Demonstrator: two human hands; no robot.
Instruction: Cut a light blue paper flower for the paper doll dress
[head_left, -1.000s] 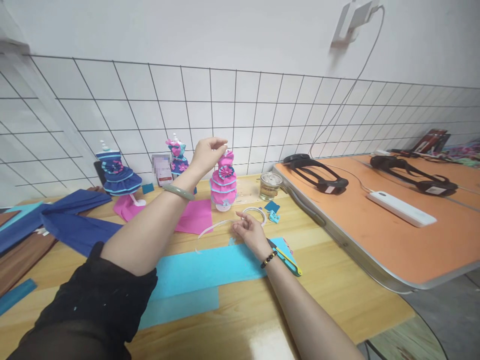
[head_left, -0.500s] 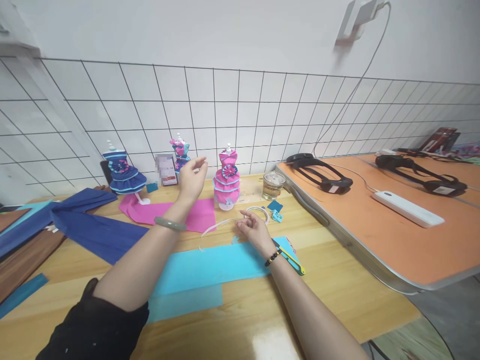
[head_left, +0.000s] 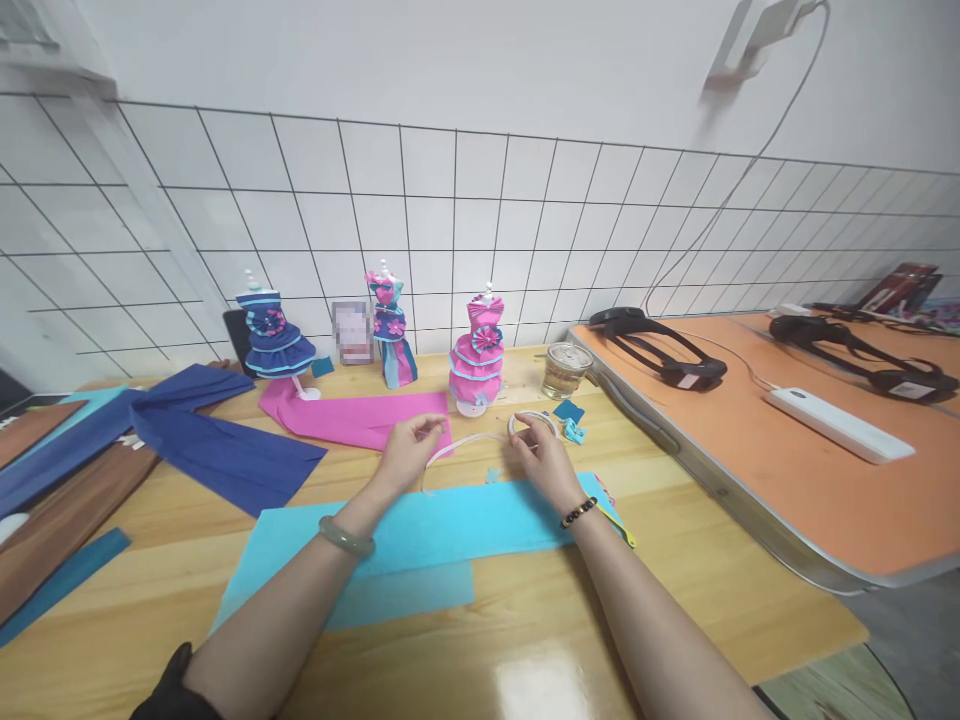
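Head view: right hand (head_left: 546,462) is partly hiding round tape (head_left: 554,425) at its twelve o'clock; ruffled dress (head_left: 475,382) is standing at eleven, clear glass (head_left: 567,376) at one; left hand (head_left: 409,450) is hovering at nine; neither grip is showing clearly.

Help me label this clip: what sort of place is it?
Probably a craft workspace: three small dresses on stands, a bright blue sheet and a white roll, apparently tape, share a wooden table.

Forearms (head_left: 277,608) extended forward, left fingers (head_left: 428,424) bent, right fingers (head_left: 533,428) loosely curled
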